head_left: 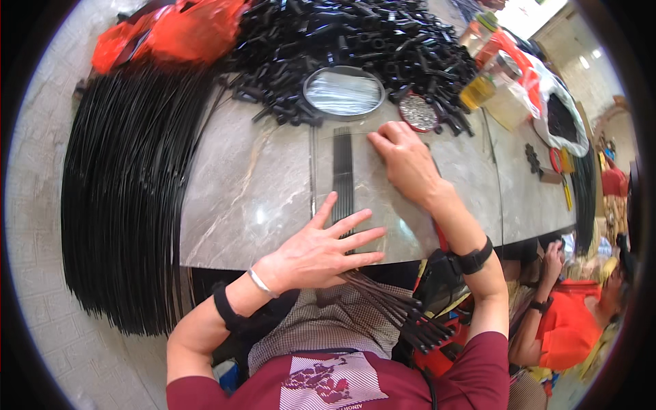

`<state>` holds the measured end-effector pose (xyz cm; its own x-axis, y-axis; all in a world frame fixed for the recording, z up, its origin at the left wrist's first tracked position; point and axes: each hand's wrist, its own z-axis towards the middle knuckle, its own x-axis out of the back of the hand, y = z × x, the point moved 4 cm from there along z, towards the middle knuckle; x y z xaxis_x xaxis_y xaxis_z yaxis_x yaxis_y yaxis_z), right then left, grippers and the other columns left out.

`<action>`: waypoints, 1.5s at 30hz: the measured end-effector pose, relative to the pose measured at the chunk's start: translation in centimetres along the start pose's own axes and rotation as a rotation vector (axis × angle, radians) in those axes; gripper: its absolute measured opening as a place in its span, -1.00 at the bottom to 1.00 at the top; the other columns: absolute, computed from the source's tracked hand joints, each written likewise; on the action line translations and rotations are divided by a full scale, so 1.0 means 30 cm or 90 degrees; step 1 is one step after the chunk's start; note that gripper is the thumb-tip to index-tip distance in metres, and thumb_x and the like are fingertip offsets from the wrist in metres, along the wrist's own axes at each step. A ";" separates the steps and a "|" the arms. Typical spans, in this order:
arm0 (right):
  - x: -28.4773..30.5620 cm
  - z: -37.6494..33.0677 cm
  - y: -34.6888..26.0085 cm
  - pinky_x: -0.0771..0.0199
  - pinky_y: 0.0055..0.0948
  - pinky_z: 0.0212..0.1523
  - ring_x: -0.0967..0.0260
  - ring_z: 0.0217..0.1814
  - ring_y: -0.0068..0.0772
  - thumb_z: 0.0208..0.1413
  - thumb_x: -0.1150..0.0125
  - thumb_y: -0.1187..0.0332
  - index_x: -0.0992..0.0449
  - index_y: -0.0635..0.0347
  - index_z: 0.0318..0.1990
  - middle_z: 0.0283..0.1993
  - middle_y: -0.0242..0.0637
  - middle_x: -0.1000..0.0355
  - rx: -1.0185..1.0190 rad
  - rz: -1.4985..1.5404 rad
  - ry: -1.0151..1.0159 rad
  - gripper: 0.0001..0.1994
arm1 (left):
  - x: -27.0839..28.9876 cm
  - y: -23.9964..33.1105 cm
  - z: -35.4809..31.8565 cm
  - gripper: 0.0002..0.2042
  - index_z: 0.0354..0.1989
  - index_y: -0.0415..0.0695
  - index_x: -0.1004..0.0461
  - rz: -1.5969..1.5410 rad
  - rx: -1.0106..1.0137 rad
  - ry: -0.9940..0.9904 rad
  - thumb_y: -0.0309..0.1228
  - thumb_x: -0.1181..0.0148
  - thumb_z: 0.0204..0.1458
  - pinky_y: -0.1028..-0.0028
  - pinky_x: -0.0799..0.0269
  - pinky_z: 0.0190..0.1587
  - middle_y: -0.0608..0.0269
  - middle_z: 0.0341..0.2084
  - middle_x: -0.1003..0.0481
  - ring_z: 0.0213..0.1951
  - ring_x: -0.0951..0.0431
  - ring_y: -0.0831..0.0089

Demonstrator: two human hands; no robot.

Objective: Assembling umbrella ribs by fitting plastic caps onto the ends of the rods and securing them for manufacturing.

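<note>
Our left hand (pixel 328 249) lies flat, fingers spread, pressing a row of black rods (pixel 343 171) onto the marble table (pixel 253 191); our right hand (pixel 403 160), fingers loosely curled and gripping nothing, steadies their far ends. Ease either palm and the rods could roll apart, or slide off the near edge.

A small assembly workshop: stone worktable (pixel 260 184) heaped with black plastic fittings (pixel 355 41) and rod bundles (pixel 130 191).

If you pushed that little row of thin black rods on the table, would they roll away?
Probably. The black rods look thin and round on a smooth marble table. They seem stiff and light. The left hand and right hand pressing flat likely stop them rolling.
</note>
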<state>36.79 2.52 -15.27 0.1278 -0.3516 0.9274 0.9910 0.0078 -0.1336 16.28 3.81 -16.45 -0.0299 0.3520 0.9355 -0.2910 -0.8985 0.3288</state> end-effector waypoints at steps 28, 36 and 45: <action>0.211 -0.509 -0.405 -0.53 -0.25 -0.48 -0.55 -0.41 -0.16 -0.20 -0.20 0.36 -0.59 0.11 -0.60 -0.53 -0.21 -0.53 -0.096 0.162 0.037 -0.90 | -0.044 -0.020 -0.072 -0.61 0.08 0.03 -0.47 0.168 0.024 -0.014 -0.30 -0.22 0.02 -0.24 0.29 0.37 0.07 0.32 -0.21 0.37 -0.08 -0.09; 0.299 -0.433 -0.230 -0.53 -0.24 -0.31 -0.51 -0.25 -0.11 0.09 -0.16 0.41 -0.54 0.18 -0.23 -0.29 -0.18 -0.49 -0.206 0.148 0.050 -0.88 | -0.017 0.038 0.037 -0.44 0.27 0.33 -0.33 0.106 -0.030 -0.007 -0.29 -0.19 0.01 -0.02 0.03 0.40 0.16 0.35 -0.18 0.38 -0.11 0.07; 0.043 0.024 -0.096 -0.47 -0.25 -0.16 -0.48 -0.18 -0.08 0.11 -0.19 0.43 -0.57 0.23 -0.23 -0.21 -0.19 -0.50 -0.104 0.099 0.065 -0.88 | -0.043 -0.001 -0.030 -0.29 0.31 0.39 -0.24 0.072 -0.039 0.029 -0.29 -0.25 -0.12 0.03 0.05 0.42 0.23 0.39 -0.09 0.40 -0.06 0.11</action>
<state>34.13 2.71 -13.43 0.2653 -0.4508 0.8523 0.9393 -0.0788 -0.3341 15.47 3.62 -17.78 -0.1087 0.2625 0.9588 -0.3418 -0.9155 0.2119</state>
